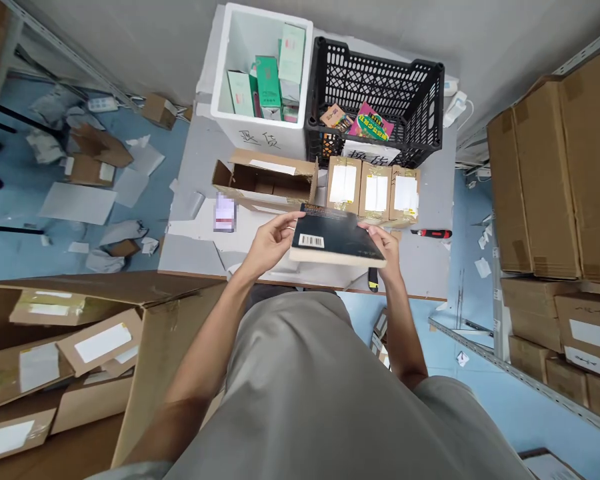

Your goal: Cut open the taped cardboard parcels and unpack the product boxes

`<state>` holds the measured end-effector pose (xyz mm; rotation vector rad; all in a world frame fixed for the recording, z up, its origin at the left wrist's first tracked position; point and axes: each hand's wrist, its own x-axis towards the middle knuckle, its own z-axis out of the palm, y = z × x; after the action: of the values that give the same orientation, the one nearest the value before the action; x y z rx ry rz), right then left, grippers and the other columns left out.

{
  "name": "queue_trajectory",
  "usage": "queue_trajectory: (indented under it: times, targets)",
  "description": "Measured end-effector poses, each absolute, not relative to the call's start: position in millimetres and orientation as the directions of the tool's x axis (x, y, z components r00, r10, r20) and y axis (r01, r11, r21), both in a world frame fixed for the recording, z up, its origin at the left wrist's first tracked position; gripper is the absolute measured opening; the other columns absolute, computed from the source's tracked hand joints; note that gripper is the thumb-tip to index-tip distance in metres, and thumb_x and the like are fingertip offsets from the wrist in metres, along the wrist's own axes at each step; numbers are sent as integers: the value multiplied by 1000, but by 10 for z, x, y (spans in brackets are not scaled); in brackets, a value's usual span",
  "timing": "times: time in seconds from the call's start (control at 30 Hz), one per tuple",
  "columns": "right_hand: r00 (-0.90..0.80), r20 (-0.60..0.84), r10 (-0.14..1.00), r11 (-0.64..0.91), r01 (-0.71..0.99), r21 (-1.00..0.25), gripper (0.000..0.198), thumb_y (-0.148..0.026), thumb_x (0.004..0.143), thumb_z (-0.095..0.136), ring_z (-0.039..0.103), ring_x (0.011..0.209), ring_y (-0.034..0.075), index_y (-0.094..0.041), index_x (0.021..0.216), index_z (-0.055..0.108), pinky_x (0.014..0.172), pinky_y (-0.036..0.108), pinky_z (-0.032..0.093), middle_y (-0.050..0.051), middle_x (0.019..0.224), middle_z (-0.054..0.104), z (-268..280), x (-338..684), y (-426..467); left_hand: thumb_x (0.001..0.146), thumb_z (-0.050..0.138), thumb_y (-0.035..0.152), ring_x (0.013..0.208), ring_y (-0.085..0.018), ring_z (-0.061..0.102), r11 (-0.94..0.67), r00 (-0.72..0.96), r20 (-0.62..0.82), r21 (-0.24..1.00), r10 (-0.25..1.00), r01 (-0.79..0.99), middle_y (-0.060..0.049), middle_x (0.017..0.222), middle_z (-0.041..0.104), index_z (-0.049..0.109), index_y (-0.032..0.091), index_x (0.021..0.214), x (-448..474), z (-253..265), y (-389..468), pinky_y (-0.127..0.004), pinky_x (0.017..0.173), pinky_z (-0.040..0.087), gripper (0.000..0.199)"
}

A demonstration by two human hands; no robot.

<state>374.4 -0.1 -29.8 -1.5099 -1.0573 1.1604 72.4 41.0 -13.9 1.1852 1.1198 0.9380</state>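
A dark-covered book (337, 233) with a white barcode label is held over the near side of the table, its page edges facing me. My left hand (273, 241) is closed on its left edge, and my right hand (384, 245) grips the right side with the thumb on the cover. Just beyond the book stands an open cardboard box (265, 187), which looks hollow from here. To its right, three taped cardboard boxes (375, 190) with white labels stand in a row. A cutter with a yellow-and-black handle (373, 280) lies near my right wrist.
A white foam bin (223, 73) with green and white cartons and a black crate (380, 73) with colourful packets stand at the table's back. A red utility knife (433, 233) lies right. A large carton (165, 333) of parcels is at left; stacked boxes (545, 180) at right.
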Motion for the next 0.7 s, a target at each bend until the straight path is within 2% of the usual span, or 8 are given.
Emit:
queue_trajectory:
  times: [0.17, 0.23, 0.3, 0.4, 0.47, 0.53, 0.6, 0.7]
  targets:
    - [85, -319, 944, -314, -71, -947, 84, -106, 93, 62, 86, 77, 29, -23, 82, 75, 76, 44, 75, 13, 80, 86, -262, 3564, -31, 87, 93, 77, 58, -19, 74, 213, 73, -214, 977, 974, 12, 3, 61, 67, 76, 20, 103, 768, -89, 458, -26, 56, 57, 62]
    - [96, -352, 931, -345, -82, -935, 84, -107, 92, 60, 85, 71, 27, -24, 82, 70, 72, 41, 75, 14, 78, 86, -253, 3494, -59, 86, 91, 83, 48, -17, 68, 230, 50, -231, 973, 972, 23, 6, 54, 61, 74, 21, 100, 776, -79, 469, -26, 51, 53, 66]
    - [117, -377, 919, -367, -98, -925, 84, -108, 92, 59, 85, 71, 27, -25, 86, 68, 72, 40, 75, 13, 77, 86, -248, 3445, -95, 84, 91, 87, 47, -18, 68, 227, 56, -228, 974, 972, 24, 7, 53, 59, 73, 21, 99, 770, -87, 480, -26, 50, 52, 70]
    - [117, -398, 910, -386, -108, -916, 85, -106, 98, 50, 87, 77, 29, -24, 86, 70, 78, 42, 76, 15, 81, 88, -235, 3415, -157, 85, 89, 90, 60, -21, 77, 167, 87, -167, 986, 982, 11, 3, 61, 66, 75, 21, 103, 734, -114, 511, -29, 60, 59, 72]
    - [88, -431, 898, -420, -118, -900, 90, -105, 102, 43, 88, 82, 30, -22, 91, 76, 81, 42, 76, 16, 87, 89, -213, 3410, -204, 92, 80, 92, 72, -23, 80, 88, 112, -88, 996, 990, -1, 0, 69, 71, 77, 21, 107, 690, -105, 546, -32, 70, 63, 73]
    - [47, -474, 879, -463, -148, -874, 93, -105, 103, 41, 89, 87, 30, -21, 109, 82, 84, 43, 75, 14, 95, 91, -188, 3378, -254, 102, 63, 94, 82, -24, 80, 1, 153, 1, 1000, 988, -9, -4, 79, 75, 79, 21, 110, 637, -49, 588, -35, 80, 65, 74]
    - [1, -514, 858, -505, -177, -845, 94, -105, 101, 46, 89, 91, 29, -23, 131, 81, 87, 43, 74, 9, 99, 92, -181, 3272, -294, 108, 56, 90, 92, -25, 78, -90, 228, 85, 996, 970, 13, -7, 93, 79, 80, 22, 116, 600, 55, 617, -38, 89, 65, 73]
    - [13, -529, 849, -511, -239, -826, 90, -102, 97, 60, 87, 98, 31, -27, 143, 76, 92, 51, 73, 5, 99, 88, -227, 2922, -303, 103, 74, 76, 102, -26, 73, -251, 405, 185, 961, 896, 118, -9, 113, 77, 79, 23, 127, 650, 248, 583, -39, 95, 63, 58]
